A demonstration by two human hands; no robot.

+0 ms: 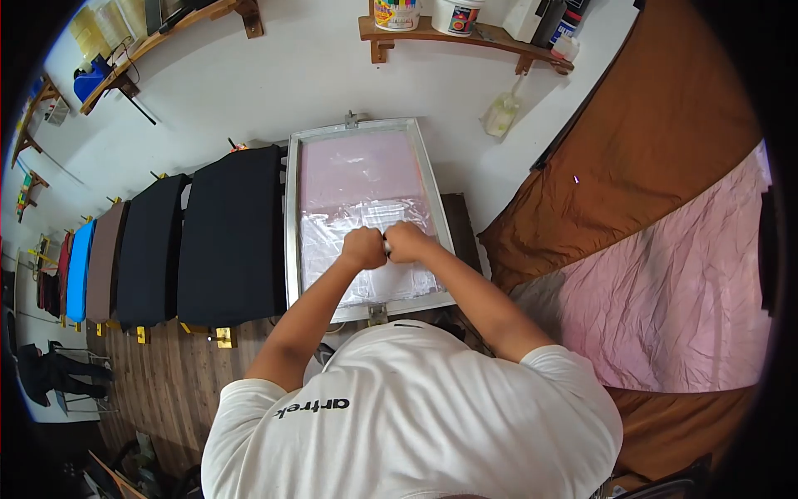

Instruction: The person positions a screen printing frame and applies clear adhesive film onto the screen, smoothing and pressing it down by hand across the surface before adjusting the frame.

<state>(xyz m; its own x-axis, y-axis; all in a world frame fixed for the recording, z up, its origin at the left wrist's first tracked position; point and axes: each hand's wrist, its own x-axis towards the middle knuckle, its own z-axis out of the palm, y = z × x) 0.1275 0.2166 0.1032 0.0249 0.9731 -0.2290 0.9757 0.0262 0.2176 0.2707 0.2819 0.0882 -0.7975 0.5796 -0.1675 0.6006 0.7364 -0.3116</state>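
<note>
In the head view, a screen printing frame (293,208) with a pale metal border lies in front of me. Its upper half shows pink mesh (357,162), and shiny clear film or tape (328,241) covers the lower half. Above that shiny part, my left hand (363,249) is closed in a fist. Beside it, my right hand (406,242) is closed too, the knuckles of both nearly touching. A small whitish piece shows between the fists; the fingers hide most of it, and I cannot tell what it is.
Left of the frame stand boards dressed in black fabric (231,237), then brown (108,258) and blue (81,270) ones. A wall shelf (424,30) holds tubs and bottles. Brown cloth (632,133) and a pink sheet (657,291) hang at right. Clamps (376,314) grip the frame's ends.
</note>
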